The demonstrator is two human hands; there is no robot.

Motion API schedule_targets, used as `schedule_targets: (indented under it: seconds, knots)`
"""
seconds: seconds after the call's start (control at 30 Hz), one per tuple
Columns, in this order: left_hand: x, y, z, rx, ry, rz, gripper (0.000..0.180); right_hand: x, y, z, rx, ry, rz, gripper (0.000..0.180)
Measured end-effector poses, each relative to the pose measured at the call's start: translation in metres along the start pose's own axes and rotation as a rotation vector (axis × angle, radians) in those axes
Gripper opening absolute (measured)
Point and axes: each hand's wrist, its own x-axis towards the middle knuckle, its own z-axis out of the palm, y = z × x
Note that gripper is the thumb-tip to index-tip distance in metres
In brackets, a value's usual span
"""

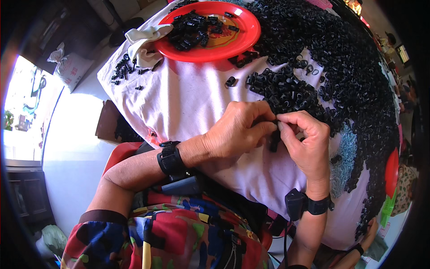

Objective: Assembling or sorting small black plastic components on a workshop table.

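Centrally, as I view it from my remote post, the left hand (242, 127) and right hand (309, 132) meet at the fingertips, thumb and forefinger of each drawn together, apparently pinching a small black part (277, 123), mostly hidden, near three o'clock from the view's centre. Loose black pieces (286, 87) lie heaped toward two o'clock on pale cloth (192, 94), with a red plate (208, 56) at twelve. Good handling, I judge, calls for light, opposed pinches, squarely aligned above the cloth.
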Motion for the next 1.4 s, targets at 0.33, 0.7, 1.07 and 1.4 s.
schedule_targets:
  seconds: [0.33,0.7,1.07,1.4]
  knots:
    - [0.016,-0.012,0.001,-0.322,-0.016,-0.056,0.020,0.001,0.001,0.005,-0.280,0.027,-0.257,0.039]
    - [0.024,-0.023,-0.005,-0.291,-0.077,0.006,0.022,0.000,-0.001,0.011,-0.315,0.086,-0.355,0.046]
    - [0.019,-0.014,-0.005,-0.424,-0.084,-0.064,0.023,0.002,0.003,0.017,-0.219,0.132,-0.288,0.050]
    - [0.012,-0.007,-0.017,-0.530,-0.208,-0.164,0.032,0.002,0.006,0.015,-0.264,0.139,-0.305,0.045]
